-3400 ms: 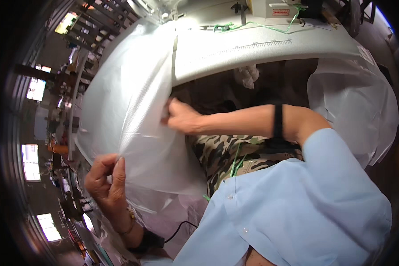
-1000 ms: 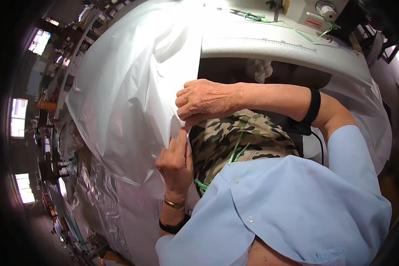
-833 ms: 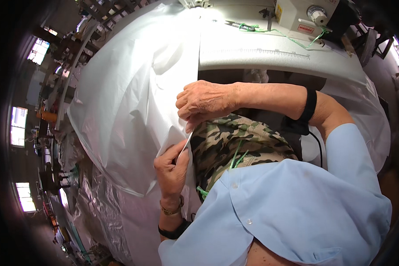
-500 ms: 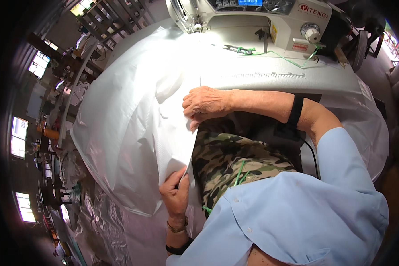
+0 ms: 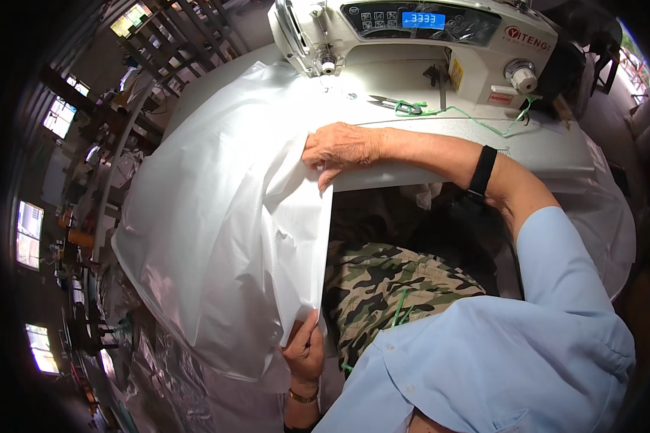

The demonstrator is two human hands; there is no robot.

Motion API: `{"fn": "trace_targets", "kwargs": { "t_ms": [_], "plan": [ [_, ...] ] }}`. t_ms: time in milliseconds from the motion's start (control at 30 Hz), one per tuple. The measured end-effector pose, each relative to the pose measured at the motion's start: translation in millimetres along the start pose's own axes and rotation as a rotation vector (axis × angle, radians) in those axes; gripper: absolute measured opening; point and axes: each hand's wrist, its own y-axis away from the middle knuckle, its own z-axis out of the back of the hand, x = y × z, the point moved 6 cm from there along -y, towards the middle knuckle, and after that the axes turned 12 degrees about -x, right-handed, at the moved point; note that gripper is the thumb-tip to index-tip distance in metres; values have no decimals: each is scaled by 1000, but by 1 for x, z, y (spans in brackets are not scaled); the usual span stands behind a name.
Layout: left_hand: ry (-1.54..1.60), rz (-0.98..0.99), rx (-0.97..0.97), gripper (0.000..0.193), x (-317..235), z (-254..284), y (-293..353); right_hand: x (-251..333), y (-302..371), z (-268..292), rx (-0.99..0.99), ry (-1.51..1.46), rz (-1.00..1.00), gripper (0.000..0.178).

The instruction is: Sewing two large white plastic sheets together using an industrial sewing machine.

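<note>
A large sheet of white, slightly glossy fabric (image 5: pixel 202 216) drapes over the left part of the sewing table and down toward my lap. My right hand (image 5: pixel 339 153) grips its edge near the table's front, fingers curled over the cloth and thumb beneath. Lower down, my left hand (image 5: pixel 305 350) pinches the same edge between thumb and fingers. Between the hands the edge runs fairly straight, with creases beside it. The sewing machine (image 5: pixel 426 32) stands beyond my right hand; its needle area (image 5: pixel 328 66) is brightly lit, and the fabric's far end lies close to it.
Thread snips (image 5: pixel 393 102) with green cord (image 5: pixel 477 124) lie on the machine bed, right of the needle. More white material (image 5: pixel 607 209) hangs at the table's right side. Metal racks (image 5: pixel 173 43) stand at the far left. Crumpled sheeting (image 5: pixel 170 361) lies low on the left.
My left hand has moved down and slightly right, pulling the fabric edge longer and straighter. My right hand keeps its grip. The view has shifted, showing more of the machine.
</note>
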Motion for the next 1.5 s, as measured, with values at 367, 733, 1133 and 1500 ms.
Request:
{"fn": "trace_targets", "kwargs": {
  "t_ms": [367,733,1133,1500],
  "plan": [
    [-274,-491,162,34,-13,-28,6,-28,3,22,-152,558,-180,48],
    [-479,-628,91,31,-2,-43,-20,-27,17,22,-70,542,-394,57],
    [-458,-594,161,15,-21,-88,-110,-28,25,17,-32,397,-415,89],
    [-548,-622,186,15,-23,-131,-169,-26,25,19,-39,319,-428,89]
  ]
}}
